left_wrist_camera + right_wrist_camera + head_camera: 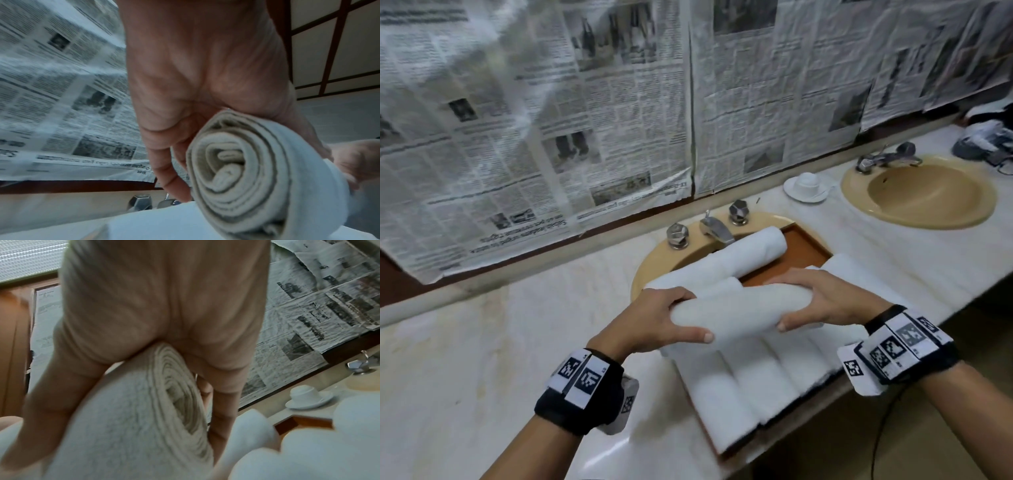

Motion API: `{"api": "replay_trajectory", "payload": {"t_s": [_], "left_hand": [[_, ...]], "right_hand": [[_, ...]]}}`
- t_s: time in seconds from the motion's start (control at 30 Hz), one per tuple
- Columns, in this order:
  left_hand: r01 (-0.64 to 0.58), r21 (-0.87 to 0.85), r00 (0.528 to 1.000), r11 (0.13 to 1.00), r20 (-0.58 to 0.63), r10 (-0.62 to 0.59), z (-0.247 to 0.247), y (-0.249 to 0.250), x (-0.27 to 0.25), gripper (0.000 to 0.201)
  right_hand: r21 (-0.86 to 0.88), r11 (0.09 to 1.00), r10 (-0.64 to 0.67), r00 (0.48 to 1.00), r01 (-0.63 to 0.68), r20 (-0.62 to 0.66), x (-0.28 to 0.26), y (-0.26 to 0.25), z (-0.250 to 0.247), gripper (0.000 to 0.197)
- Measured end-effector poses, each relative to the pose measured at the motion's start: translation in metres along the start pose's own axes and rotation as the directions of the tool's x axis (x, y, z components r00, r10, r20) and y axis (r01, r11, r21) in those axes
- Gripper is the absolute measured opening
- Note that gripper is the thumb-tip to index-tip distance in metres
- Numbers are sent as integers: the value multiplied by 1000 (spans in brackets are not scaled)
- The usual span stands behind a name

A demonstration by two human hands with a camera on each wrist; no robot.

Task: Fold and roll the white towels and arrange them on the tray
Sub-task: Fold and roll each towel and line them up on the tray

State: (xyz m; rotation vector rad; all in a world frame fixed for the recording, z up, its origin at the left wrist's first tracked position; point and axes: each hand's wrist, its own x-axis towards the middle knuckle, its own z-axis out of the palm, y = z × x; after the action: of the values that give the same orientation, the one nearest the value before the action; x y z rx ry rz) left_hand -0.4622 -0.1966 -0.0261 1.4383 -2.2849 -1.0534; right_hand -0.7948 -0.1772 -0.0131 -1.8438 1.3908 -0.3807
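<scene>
At the bottom centre of the head view, a row of rolled towels (pixel 743 387) was found lying side by side on the tray (pixel 810 251), whose near part was hidden beneath them. Just above that row, at the middle of the frame, a further rolled towel (pixel 726 313) was held lengthwise between both hands. The left hand (pixel 654 322) was seen curled round its left end, thumb beneath and fingers over the top. The right hand (pixel 835 303) was wrapped round the right end in the same manner. In both wrist views the spiral end of the roll was noted tight against the palm; it is judged that the ends were gripped so that the coil would not loosen while carried. The roll appeared to be clear of the towels below, though contact could not be ruled out. The step in hand is judged to be the setting down of this roll on the tray.

Beyond the hands, towards the upper centre, two more rolls (pixel 736 255) were recorded lying across the tray, with bare brown base exposed to their right. The tray itself was seen resting over a sink (pixel 654 265), behind which a tap (pixel 714 229) stood. In the upper right, a second sink (pixel 917 192) held nothing visible, and an upturned cup on a saucer (pixel 806 185) stood beside it. Newspaper (pixel 534 120) covered the wall behind.
</scene>
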Motion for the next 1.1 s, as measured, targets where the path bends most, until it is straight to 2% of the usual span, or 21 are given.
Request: {"api": "replay_trajectory", "payload": {"t_s": [0.23, 0.37, 0.47, 0.57, 0.67, 0.8, 0.97, 1.1], "left_hand": [[6, 6, 998, 1000, -70, -5, 45, 57, 112, 63], [66, 32, 996, 997, -56, -64, 61, 63, 168, 63], [122, 78, 993, 989, -10, -122, 69, 55, 193, 67], [161, 120, 986, 980, 25, -165, 73, 47, 201, 57], [202, 185, 973, 962, 71, -218, 79, 44, 205, 50], [214, 301, 955, 929, 134, -263, 92, 49, 207, 52], [236, 287, 955, 928, 107, -276, 100, 44, 202, 51], [250, 258, 962, 933, 46, -270, 96, 46, 198, 65]], "right_hand": [[-46, 999, 20, 996, -17, 85, 45, 83, -117, 66], [-68, 996, 65, 989, -56, 135, 86, 116, -152, 63], [-90, 993, 94, 978, -78, 186, 116, 133, -156, 59], [-112, 990, 111, 965, -87, 237, 136, 146, -147, 58], [-114, 987, 145, 948, -117, 284, 146, 159, -140, 57], [-127, 977, 206, 922, -173, 327, 151, 166, -138, 52], [-193, 962, 249, 910, -193, 332, 155, 164, -133, 53], [-230, 955, 254, 920, -189, 299, 155, 167, -134, 62]]}}
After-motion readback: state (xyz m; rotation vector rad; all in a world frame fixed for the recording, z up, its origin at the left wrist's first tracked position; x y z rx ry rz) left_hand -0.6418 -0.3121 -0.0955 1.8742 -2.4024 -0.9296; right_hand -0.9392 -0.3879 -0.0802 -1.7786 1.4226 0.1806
